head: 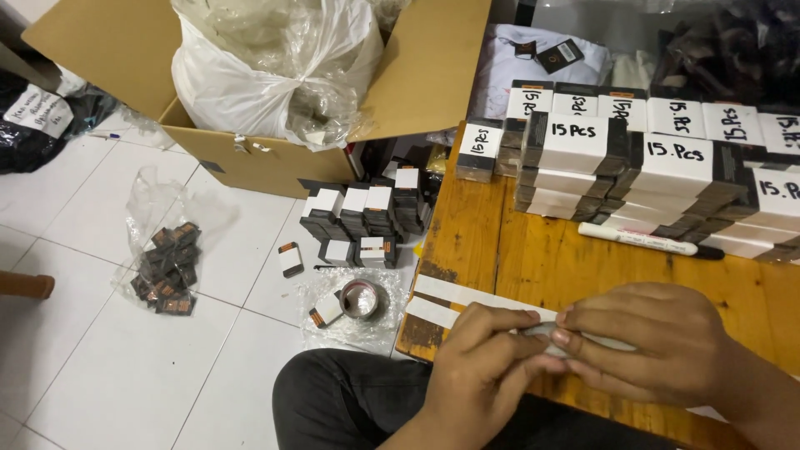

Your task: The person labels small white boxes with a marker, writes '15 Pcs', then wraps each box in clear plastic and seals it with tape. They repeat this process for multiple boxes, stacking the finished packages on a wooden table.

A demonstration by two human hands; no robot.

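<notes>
Left hand [483, 367] and right hand [642, 342]: fingers pinched on a white paper strip [467, 298] at the wooden table [542, 258] edge. Done: labelled dark card bundles [667, 158] stacked. Left: unlabelled bundles [367, 221] on the floor.

– What is seen on the worktop [500, 250]?
– Stacks of small boxes [633, 162] with handwritten white labels are piled at the back, a white marker [642, 242] laid just before them.
– And on the floor [100, 358]?
– A cardboard box [250, 108] stuffed with a white plastic bag [267, 75], more small boxes [367, 221] beside it, a tape roll [361, 298], a clear bag of dark pieces [167, 267].
</notes>
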